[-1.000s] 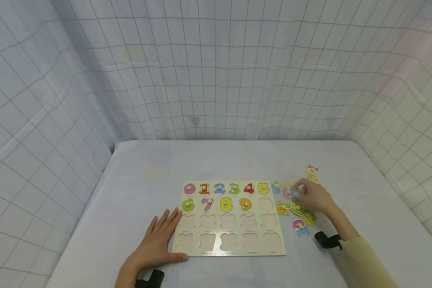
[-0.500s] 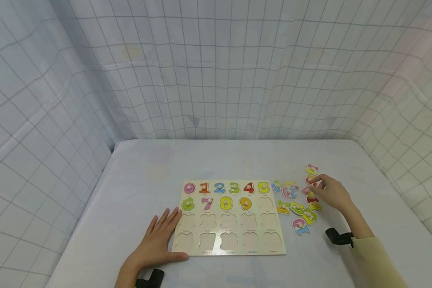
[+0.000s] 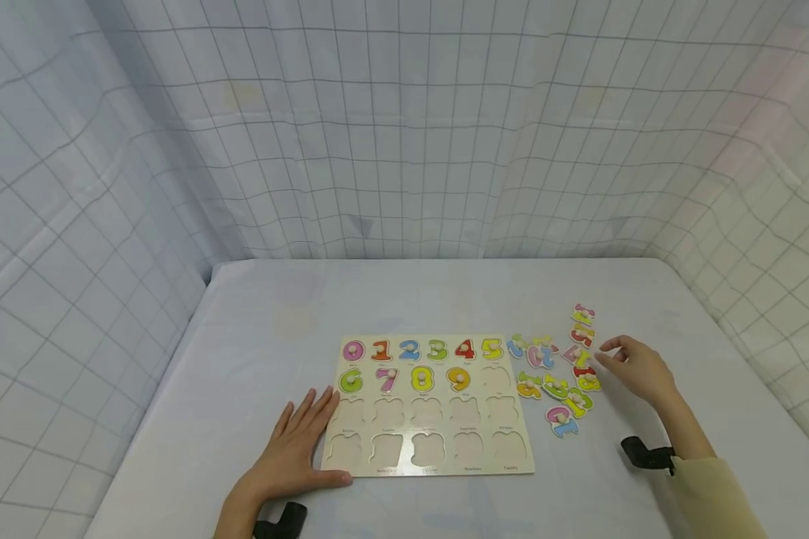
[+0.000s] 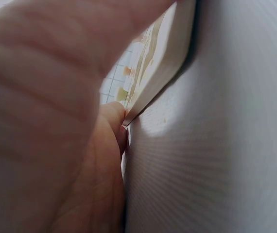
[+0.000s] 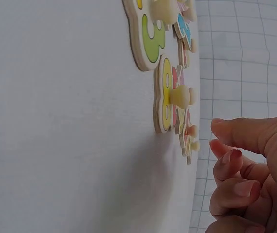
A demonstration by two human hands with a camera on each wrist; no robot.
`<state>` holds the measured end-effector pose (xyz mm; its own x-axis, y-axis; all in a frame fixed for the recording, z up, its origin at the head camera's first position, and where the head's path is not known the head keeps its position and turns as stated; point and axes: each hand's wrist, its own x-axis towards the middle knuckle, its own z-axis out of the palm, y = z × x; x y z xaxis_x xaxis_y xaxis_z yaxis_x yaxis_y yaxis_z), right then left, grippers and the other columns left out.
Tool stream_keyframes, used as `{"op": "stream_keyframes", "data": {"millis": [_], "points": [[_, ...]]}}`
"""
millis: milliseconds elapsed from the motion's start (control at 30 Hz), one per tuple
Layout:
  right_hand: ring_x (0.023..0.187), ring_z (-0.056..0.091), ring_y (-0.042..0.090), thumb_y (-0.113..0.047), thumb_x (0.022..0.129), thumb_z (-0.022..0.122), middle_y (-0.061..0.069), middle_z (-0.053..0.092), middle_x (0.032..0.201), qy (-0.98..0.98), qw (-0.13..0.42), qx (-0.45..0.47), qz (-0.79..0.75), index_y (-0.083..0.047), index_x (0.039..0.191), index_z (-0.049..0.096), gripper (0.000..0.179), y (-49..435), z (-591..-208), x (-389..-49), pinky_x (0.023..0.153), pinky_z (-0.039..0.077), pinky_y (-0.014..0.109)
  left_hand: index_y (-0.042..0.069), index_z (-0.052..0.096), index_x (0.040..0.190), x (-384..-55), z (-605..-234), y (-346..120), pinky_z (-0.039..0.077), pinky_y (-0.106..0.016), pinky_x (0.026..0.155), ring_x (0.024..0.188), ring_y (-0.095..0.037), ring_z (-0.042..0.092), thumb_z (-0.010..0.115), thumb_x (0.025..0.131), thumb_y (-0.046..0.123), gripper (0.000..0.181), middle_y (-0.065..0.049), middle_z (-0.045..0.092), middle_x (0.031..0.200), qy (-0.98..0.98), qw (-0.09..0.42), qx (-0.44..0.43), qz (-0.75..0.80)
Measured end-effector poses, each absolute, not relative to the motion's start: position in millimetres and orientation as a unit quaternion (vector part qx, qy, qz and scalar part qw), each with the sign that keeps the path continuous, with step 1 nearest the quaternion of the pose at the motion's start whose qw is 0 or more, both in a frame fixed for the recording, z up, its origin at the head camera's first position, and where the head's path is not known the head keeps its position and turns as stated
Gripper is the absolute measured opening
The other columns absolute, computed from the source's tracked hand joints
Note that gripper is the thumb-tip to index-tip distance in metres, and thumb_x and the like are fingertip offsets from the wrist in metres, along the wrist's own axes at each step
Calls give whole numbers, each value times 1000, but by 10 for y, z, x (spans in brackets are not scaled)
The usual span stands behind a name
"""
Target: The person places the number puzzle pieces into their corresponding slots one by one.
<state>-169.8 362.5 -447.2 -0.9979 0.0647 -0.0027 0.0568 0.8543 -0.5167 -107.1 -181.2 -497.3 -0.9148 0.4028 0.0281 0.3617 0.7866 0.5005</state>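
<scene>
On the white table (image 3: 404, 296), flat, the board (image 3: 407, 415), numbers 0 to 9 (image 3: 422, 379) seated in its top two rows. At its left edge, the left hand (image 3: 293, 453), fingers spread wide. Farther right, just beside the loose pieces (image 3: 556, 387), the right hand (image 3: 640, 368), fingers bent, thumb and forefinger narrowly parted. On the pieces, pale knobs (image 5: 180, 97).

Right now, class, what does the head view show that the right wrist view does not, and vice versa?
Only the head view shows the left hand and the number puzzle board. Only the right wrist view clearly shows the side edge of the yellow 8 piece. Both show the right hand, knobbed number pieces and the grid-patterned curtain.
</scene>
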Motion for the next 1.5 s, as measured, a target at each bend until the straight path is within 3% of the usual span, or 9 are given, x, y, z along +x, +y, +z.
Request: {"op": "stream_keyframes", "data": {"millis": [767, 933, 1100, 1300, 1500], "points": [[59, 43, 16, -34, 88, 69, -1, 48, 67, -952, -39, 13, 305, -9, 94, 63, 27, 3271, -4595, -1437, 48, 32, 26, 10, 25, 151, -1096, -4929, -1807, 0, -53, 111, 143, -30, 6, 70, 61, 73, 118, -7, 19, 156, 943, 51, 199, 263], [63, 44, 13, -36, 82, 74, -3, 49, 69, -938, -87, 86, 324, -15, 89, 64, 25, 3235, -4590, -1370, 51, 35, 24, 10, 26, 151, -1088, -4930, -1808, 0, -52, 111, 143, -30, 7, 70, 61, 73, 118, -8, 20, 156, 943, 51, 200, 261], [60, 43, 7, -33, 80, 76, -6, 48, 68, -916, -137, 161, 340, -18, 95, 65, 25, 3242, -4578, -1331, 51, 34, 22, 10, 26, 151, -1078, -4924, -1803, 0, -52, 111, 143, -30, 7, 70, 61, 73, 118, -7, 20, 156, 943, 57, 199, 261], [59, 42, 5, -27, 82, 75, -9, 46, 65, -902, -164, 199, 347, -21, 91, 67, 13, 3241, -4571, -1357, 50, 34, 22, 12, 24, 152, -1084, -4928, -1801, -2, -51, 111, 143, -29, 5, 70, 60, 74, 120, -6, 18, 156, 945, 73, 189, 258], [58, 42, 4, -29, 81, 75, -10, 46, 63, -907, -174, 219, 315, -21, 85, 64, 14, 3220, -4543, -1422, 51, 34, 21, 11, 25, 151, -1082, -4931, -1792, -1, -53, 111, 143, -30, 6, 71, 59, 74, 120, -7, 19, 156, 945, 71, 186, 259]]}}
